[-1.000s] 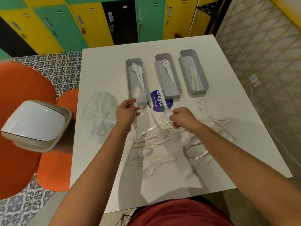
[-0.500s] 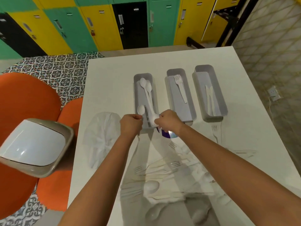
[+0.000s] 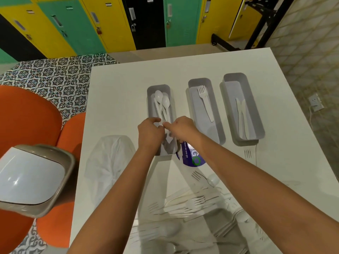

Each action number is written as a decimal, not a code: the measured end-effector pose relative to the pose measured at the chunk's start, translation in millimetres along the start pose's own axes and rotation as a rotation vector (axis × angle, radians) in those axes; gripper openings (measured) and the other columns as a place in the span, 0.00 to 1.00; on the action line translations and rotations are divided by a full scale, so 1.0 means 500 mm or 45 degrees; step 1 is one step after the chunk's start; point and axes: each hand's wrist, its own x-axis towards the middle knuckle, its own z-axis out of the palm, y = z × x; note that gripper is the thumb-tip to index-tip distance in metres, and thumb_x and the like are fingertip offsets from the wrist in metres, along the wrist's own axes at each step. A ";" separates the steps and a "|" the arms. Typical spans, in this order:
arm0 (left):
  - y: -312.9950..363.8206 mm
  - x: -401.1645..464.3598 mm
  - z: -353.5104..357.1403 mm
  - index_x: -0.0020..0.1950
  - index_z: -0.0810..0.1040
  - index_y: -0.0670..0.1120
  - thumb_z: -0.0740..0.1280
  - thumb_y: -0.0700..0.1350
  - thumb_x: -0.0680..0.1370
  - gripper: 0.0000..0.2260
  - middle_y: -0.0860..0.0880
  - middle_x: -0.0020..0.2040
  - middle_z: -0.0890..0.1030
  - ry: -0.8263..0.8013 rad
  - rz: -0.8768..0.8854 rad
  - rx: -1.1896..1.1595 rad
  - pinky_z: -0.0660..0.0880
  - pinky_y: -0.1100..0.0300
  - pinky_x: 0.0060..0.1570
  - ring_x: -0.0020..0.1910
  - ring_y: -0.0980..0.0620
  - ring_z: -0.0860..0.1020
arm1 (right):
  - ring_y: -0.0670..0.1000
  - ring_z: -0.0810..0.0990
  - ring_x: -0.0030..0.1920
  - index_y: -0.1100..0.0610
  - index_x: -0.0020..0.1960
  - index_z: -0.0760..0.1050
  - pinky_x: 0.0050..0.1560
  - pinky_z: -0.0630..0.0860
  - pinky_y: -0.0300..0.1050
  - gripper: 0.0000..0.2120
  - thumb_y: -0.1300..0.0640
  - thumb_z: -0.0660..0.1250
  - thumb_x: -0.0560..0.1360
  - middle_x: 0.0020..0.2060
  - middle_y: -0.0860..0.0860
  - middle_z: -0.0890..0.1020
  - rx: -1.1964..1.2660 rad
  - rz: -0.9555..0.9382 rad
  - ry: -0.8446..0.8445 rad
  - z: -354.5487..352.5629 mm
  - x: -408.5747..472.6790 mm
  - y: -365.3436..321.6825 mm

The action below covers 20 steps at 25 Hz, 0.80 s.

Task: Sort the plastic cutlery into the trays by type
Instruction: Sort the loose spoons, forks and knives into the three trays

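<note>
Since half a second ago both hands have come further forward over the left tray (image 3: 150, 99), and the spoon bowls that stood above the knuckles then are no longer seen there. The left hand (image 3: 149, 133) and right hand (image 3: 182, 128) now meet at the tray's middle, fingers curled and fingertips nearly touching. Slim white spoon handles show right at the fingertips, but whether either hand pinches one cannot be told.

Spoons (image 3: 163, 103) lie in the far half of that tray, bowls toward the top of the frame. The middle tray (image 3: 192, 85) holds one fork (image 3: 205, 101), tines up-frame. The right tray (image 3: 256, 110) holds knives (image 3: 242, 116). A lone fork (image 3: 248, 154) lies on the table (image 3: 119, 88) just below the right tray. A loose heap of cutlery (image 3: 192, 204) spreads across the lower centre, blurred.

A purple sticker (image 3: 190, 158) sits below the left tray, under the right forearm. A clear bag (image 3: 110, 162) lies left of centre. A bin (image 3: 31, 178) stands at the lower left beside orange seats (image 3: 27, 114). Lockers (image 3: 110, 24) line the top.
</note>
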 end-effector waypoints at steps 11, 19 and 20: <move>-0.033 -0.142 0.005 0.54 0.81 0.43 0.63 0.36 0.76 0.11 0.52 0.48 0.79 -0.092 0.197 -0.149 0.69 0.81 0.37 0.38 0.60 0.77 | 0.50 0.73 0.45 0.62 0.51 0.76 0.36 0.69 0.30 0.07 0.61 0.63 0.77 0.37 0.50 0.74 -0.016 -0.135 0.079 -0.018 -0.115 0.166; -0.125 -0.278 0.029 0.54 0.81 0.44 0.64 0.36 0.75 0.11 0.48 0.54 0.81 -0.286 0.218 0.053 0.69 0.77 0.35 0.34 0.60 0.77 | 0.55 0.76 0.50 0.59 0.51 0.79 0.53 0.73 0.45 0.08 0.61 0.63 0.75 0.47 0.54 0.77 -0.330 -0.229 0.200 0.008 -0.231 0.326; -0.146 -0.285 0.033 0.54 0.81 0.45 0.64 0.37 0.75 0.11 0.48 0.55 0.81 -0.292 0.215 0.122 0.70 0.74 0.41 0.38 0.56 0.78 | 0.55 0.75 0.53 0.58 0.55 0.79 0.56 0.72 0.46 0.10 0.60 0.63 0.76 0.51 0.55 0.77 -0.442 -0.269 0.200 0.014 -0.239 0.344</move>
